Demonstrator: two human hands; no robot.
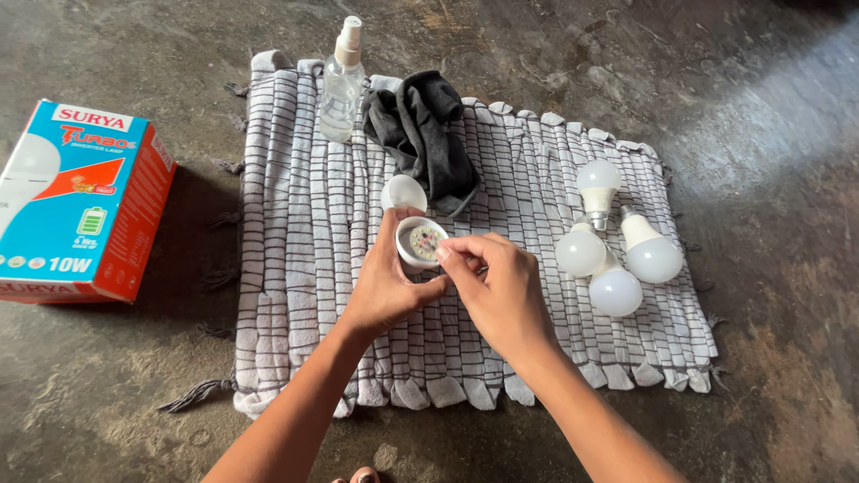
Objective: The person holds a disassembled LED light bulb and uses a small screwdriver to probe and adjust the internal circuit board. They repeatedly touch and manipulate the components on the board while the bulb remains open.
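**Open bulb cupped over the mat**

Left hand (386, 284) is curled around the opened bulb base (419, 243), its open mouth tilted up toward the camera, circuit disc showing. Right hand (499, 288) sits just right of it, fingertips pinched at the rim (whether they grip anything, I cannot tell). The loose white dome (403, 192) lies just beyond. A blue-and-orange carton (82, 204) rests far left, off the striped mat (304, 295).
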